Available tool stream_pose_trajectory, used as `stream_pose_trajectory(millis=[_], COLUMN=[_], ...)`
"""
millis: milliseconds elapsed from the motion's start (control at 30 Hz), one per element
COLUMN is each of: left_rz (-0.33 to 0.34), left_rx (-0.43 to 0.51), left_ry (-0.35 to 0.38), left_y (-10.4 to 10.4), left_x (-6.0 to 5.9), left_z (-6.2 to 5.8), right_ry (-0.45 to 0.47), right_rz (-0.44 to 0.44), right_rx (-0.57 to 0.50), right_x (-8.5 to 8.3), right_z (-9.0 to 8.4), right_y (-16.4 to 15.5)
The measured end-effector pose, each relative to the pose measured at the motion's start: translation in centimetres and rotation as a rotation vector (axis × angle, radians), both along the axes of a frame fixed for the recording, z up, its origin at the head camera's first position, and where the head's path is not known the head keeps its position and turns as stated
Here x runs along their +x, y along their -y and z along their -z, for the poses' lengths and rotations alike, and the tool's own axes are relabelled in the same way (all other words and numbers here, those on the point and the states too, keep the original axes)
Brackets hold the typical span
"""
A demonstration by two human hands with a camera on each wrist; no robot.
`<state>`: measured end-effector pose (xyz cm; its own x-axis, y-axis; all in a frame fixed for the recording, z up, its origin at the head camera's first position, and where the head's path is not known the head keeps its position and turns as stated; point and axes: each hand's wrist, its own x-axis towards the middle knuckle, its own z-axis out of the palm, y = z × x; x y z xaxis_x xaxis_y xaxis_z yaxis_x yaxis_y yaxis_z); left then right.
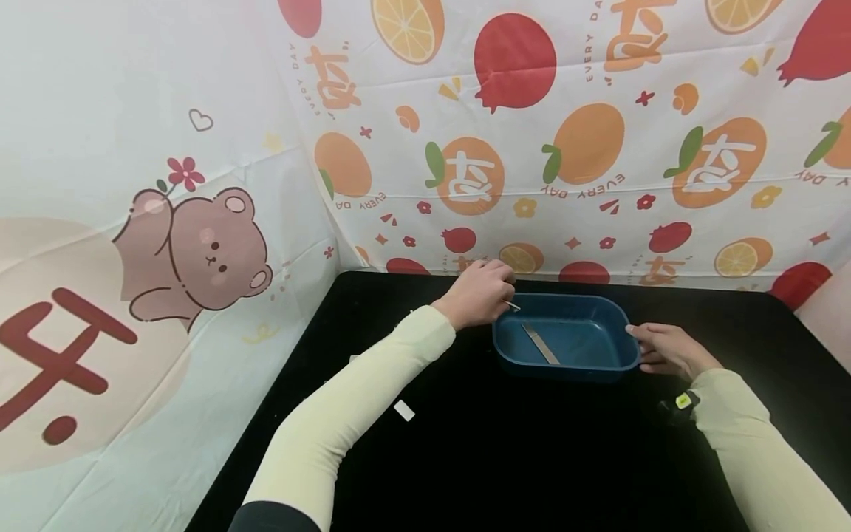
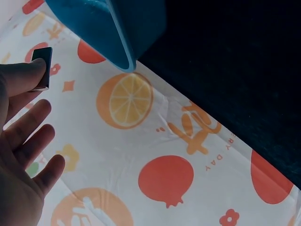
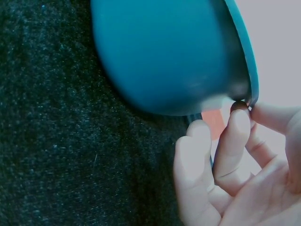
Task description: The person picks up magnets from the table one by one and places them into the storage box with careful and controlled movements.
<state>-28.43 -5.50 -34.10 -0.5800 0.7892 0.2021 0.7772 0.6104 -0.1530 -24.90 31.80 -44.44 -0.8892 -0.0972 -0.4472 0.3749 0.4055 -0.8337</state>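
Note:
A blue rectangular plastic bin (image 1: 565, 365) stands on the black table. My right hand (image 1: 674, 349) pinches its right rim between thumb and fingers; the right wrist view shows the bin's outer wall (image 3: 160, 61) beside the fingers. Over the bin's left end is my left hand (image 1: 480, 293), pinching a small flat shiny metal piece (image 2: 41, 68) between thumb and index finger. The other fingers of that hand are spread loosely. Inside the bin, a thin silver metal strip (image 1: 540, 343) lies slantwise on the bottom.
A small white rectangular piece (image 1: 404, 411) lies on the black table (image 1: 505, 458), right of the left forearm. Another pale bit (image 1: 354, 358) shows partly behind that forearm. A fruit-print cloth (image 1: 525, 170) hangs behind the table's back edge, and a bear-print cloth (image 1: 206, 251) on the left.

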Motion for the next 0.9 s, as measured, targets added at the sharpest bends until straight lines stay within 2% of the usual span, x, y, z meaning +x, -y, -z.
stream_pose_trajectory(millis=[567,767,900], left_rz=[0.024,0.062,0.089], left_rx=[-0.111,-0.178,-0.234], left_ry=[0.022,0.005,0.04], left_y=[-2.6,-3.7,-4.4], left_x=[0.3,0.3,0.4], left_z=[0.1,0.6,0.9], right_ry=[-0.009,-0.007,-0.011], right_rz=[0.002,0.004,0.001], right_rx=[0.013,0.012,0.01], right_x=[-0.1,0.0,0.0], right_z=[-0.1,-0.1,0.0], right_y=[0.0,0.0,0.0])
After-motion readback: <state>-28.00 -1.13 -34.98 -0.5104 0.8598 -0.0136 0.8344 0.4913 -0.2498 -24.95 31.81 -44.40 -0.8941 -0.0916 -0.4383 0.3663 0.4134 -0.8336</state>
